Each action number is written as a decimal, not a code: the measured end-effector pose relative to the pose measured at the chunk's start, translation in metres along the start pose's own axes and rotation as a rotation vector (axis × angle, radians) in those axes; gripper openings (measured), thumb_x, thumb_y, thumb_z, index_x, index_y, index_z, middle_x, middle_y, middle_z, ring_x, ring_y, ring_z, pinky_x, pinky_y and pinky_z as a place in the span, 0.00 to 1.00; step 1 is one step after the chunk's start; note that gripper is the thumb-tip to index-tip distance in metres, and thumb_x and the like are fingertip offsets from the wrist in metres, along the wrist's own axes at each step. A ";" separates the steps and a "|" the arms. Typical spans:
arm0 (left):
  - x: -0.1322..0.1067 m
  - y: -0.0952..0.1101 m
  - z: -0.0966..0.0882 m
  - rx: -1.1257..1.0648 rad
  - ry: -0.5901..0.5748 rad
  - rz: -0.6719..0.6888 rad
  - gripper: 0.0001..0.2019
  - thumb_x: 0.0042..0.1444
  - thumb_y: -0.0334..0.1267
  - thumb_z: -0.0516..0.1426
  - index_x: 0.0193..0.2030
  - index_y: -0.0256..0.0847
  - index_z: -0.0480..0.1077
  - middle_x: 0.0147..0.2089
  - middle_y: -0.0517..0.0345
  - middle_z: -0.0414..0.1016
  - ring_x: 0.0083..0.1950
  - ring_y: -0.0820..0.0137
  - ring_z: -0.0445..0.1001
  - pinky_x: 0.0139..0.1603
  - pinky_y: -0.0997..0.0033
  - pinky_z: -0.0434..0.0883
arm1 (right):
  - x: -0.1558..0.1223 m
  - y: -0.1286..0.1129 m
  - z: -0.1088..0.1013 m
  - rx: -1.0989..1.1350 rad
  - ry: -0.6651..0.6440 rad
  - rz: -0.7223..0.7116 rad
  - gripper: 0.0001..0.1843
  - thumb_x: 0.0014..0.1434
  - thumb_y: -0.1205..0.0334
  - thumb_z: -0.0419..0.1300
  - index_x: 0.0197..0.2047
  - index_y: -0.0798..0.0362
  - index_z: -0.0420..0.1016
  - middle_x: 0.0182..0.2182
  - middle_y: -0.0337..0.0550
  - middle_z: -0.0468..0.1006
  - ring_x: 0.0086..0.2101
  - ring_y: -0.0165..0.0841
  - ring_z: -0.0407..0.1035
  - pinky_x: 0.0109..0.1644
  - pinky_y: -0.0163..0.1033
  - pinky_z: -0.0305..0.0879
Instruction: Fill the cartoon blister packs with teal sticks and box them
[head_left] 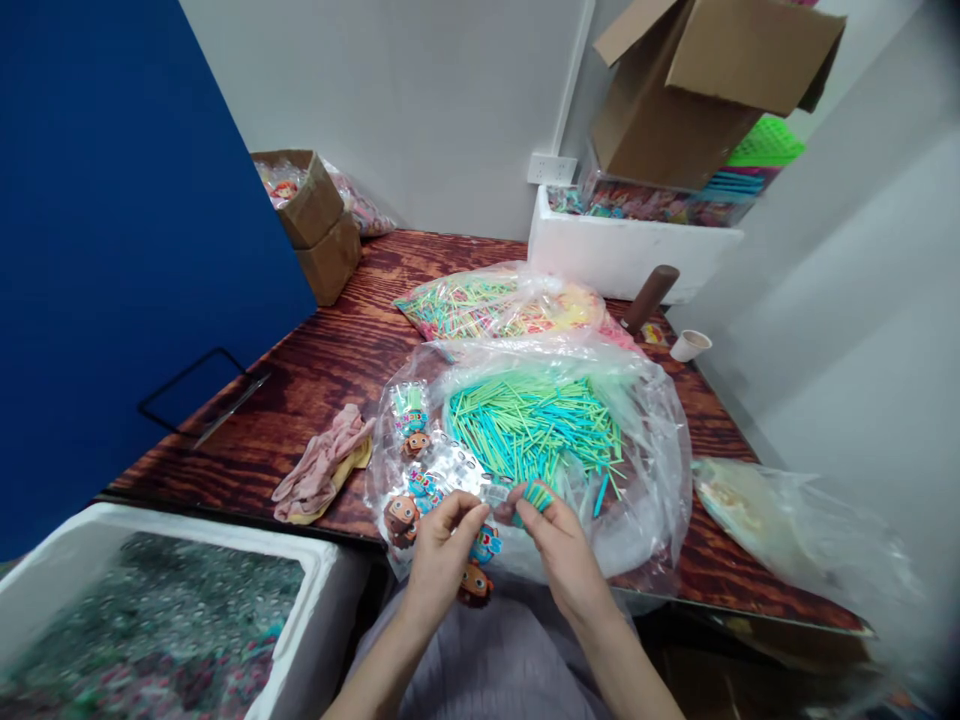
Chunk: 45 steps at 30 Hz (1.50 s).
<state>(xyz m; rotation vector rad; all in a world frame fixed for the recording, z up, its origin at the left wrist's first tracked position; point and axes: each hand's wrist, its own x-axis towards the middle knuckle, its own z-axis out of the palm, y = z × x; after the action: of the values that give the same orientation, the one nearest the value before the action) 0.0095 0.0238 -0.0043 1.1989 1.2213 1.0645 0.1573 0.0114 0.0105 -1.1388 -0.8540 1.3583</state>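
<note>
Sticks point(537, 495), a small green-and-blue bunch, held between thumb and fingers of the right grip point(559, 532), over the near side of the surface point(337, 350). Just beside, left grip point(444, 545) pinched narrow, thumb against fingers, at the upper part of a printed packet point(486, 544) with a cartoon head at its lower end. Just beyond both, a loose pile point(536, 420) of green and blue sticks on a clear bag point(664, 470). Left of the pile, on the same plastic, other packets point(411, 420), one with green sticks inside. Farther left, a crumpled pink cloth point(322, 465). Behind the pile, a second bag point(495, 300) of mixed-colour sticks. Toward the right edge, a paper cup point(690, 346). At the back right, a white foam box point(630, 250), with a cardboard box point(667, 120) higher up. At lower left, another foam box point(311, 590), contents blurred.
</note>
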 end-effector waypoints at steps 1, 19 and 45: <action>0.000 0.001 -0.001 0.020 0.001 0.012 0.14 0.58 0.48 0.57 0.27 0.40 0.68 0.25 0.63 0.64 0.28 0.72 0.63 0.30 0.74 0.60 | -0.002 0.000 0.002 0.001 -0.022 0.011 0.12 0.56 0.50 0.65 0.34 0.51 0.77 0.30 0.39 0.77 0.34 0.35 0.70 0.43 0.39 0.66; -0.003 -0.004 -0.002 -0.001 -0.098 0.083 0.11 0.60 0.44 0.55 0.31 0.40 0.67 0.30 0.62 0.66 0.33 0.72 0.65 0.36 0.74 0.63 | -0.019 0.000 0.006 0.002 -0.096 0.042 0.13 0.57 0.50 0.63 0.33 0.51 0.75 0.30 0.40 0.77 0.35 0.35 0.70 0.45 0.40 0.64; -0.001 -0.007 -0.003 0.073 0.031 0.111 0.11 0.59 0.43 0.57 0.32 0.40 0.77 0.29 0.59 0.75 0.33 0.69 0.71 0.35 0.74 0.66 | 0.047 -0.059 0.012 0.552 -0.064 0.043 0.08 0.51 0.59 0.72 0.31 0.50 0.78 0.33 0.40 0.82 0.42 0.37 0.75 0.58 0.51 0.65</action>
<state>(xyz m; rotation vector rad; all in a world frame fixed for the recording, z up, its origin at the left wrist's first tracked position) 0.0062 0.0223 -0.0109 1.3232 1.2379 1.1320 0.1666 0.0662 0.0630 -0.6888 -0.4521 1.5464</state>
